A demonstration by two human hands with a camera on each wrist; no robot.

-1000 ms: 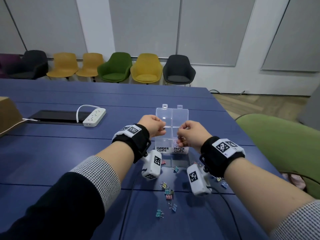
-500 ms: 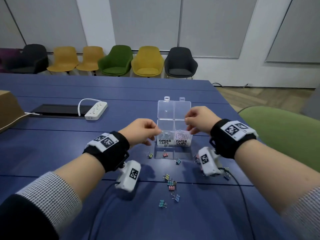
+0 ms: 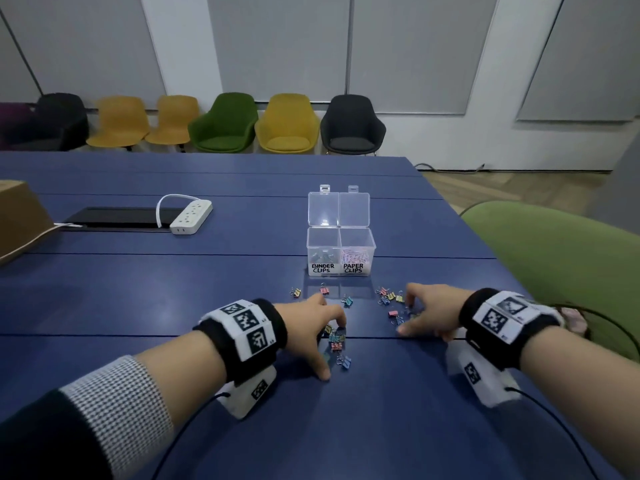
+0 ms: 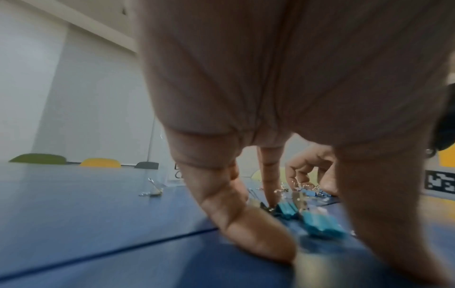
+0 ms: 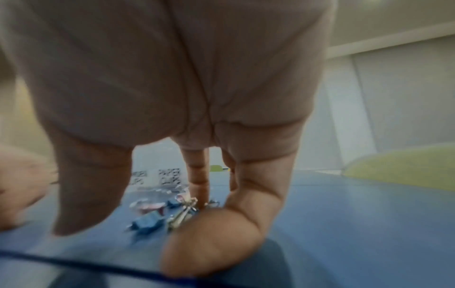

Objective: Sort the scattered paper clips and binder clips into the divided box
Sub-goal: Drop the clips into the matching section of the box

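The clear divided box (image 3: 341,252) stands open on the blue table. Its left compartment, labelled BINDER CLIPS, holds dark binder clips; the right one, labelled PAPER CLIPS, holds pink paper clips. Small coloured binder clips lie scattered in front of it. My left hand (image 3: 333,348) is lowered over a cluster of clips (image 3: 336,338), fingertips on the table around them. Teal clips (image 4: 320,224) lie between its thumb and fingers without being pinched. My right hand (image 3: 407,315) does the same over the right cluster (image 3: 393,313), with a blue clip (image 5: 147,224) under its palm. The right wrist view is blurred.
A white power strip (image 3: 190,216) and a black cable hatch (image 3: 114,218) lie at the left. A cardboard box (image 3: 17,220) sits at the far left edge. A green chair (image 3: 561,265) stands close on the right. Loose clips (image 3: 323,290) lie just before the box.
Both hands have left the box and dropped towards me onto the scattered binder clips, left on the middle cluster, right on the right one.
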